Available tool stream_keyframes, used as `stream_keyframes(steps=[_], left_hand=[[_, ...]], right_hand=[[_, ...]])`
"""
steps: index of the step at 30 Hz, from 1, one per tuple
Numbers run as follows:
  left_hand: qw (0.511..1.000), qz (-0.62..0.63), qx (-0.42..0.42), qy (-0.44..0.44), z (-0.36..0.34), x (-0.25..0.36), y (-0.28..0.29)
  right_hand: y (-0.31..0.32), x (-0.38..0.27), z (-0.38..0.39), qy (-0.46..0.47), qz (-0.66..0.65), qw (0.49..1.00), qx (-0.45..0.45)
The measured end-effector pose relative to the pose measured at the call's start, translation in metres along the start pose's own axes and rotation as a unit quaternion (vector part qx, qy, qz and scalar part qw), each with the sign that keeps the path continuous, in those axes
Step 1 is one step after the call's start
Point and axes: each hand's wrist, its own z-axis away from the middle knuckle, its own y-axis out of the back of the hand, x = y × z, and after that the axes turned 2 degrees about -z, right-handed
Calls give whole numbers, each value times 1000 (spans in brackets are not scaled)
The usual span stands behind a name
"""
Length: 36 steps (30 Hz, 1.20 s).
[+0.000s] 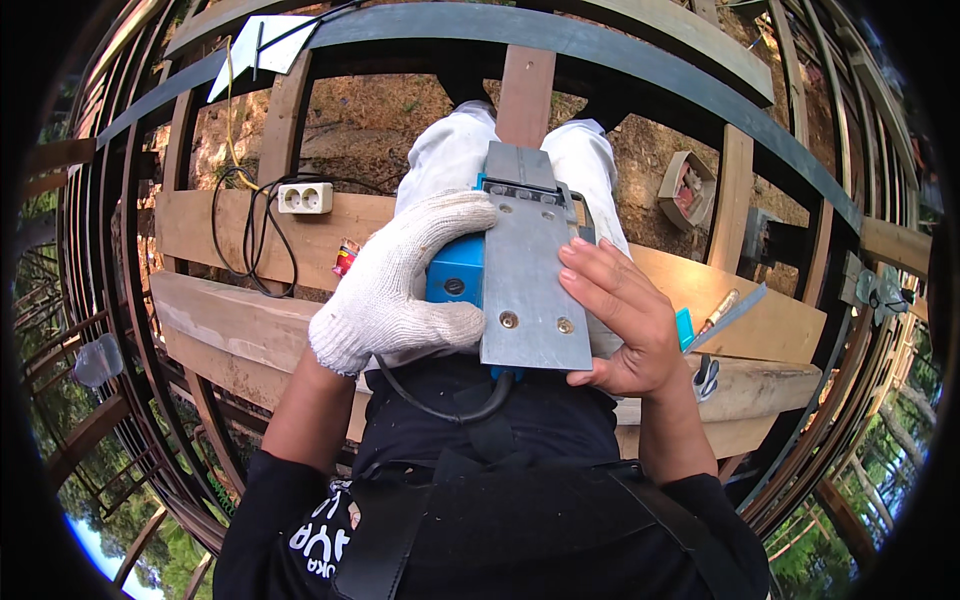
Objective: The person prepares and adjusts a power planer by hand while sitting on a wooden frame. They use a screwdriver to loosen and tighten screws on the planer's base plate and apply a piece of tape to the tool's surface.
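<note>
An electric hand planer (530, 270) lies over my lap with its grey metal sole facing up. Its blue body (458, 270) shows on the left side, and the cutter slot is toward the far end. My left hand (400, 275), in a white knitted glove, grips the planer from the left, thumb and fingers around the blue body. Bare, my right hand (632, 325) holds the right edge, its fingertips on the sole and its thumb near the rear corner. A black power cord (440, 408) leaves the planer's near end and curves left.
A white socket block (305, 198) with looped black cable (245, 235) rests on the planks at left. At right lie a wooden-handled tool (720, 308) and a grey glove (706, 378). An open box (687, 190) stands beyond the planks. A metal beam (600, 42) crosses the far side.
</note>
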Motion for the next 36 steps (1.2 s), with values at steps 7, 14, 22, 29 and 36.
stream_keyframes(steps=[7, 14, 22, 29, 36], left_hand=[[999, -41, 0, -10, -1, 1, 3], [1000, -27, -12, 2, -1, 3, 1], [990, -97, 2, -104, 4, 11, 3], [964, -202, 53, -166, 0, 1, -11], [980, -122, 93, -129, -3, -8, -9]], right_hand=[[13, 0, -6, 2, 4, 999, -40], [2, -3, 0, -10, 0, 1000, -8], [-2, -4, -6, -25, 1, 1000, -20], [-22, 19, -1, 8, 32, 998, 51], [-23, 29, -17, 27, 17, 997, 71]])
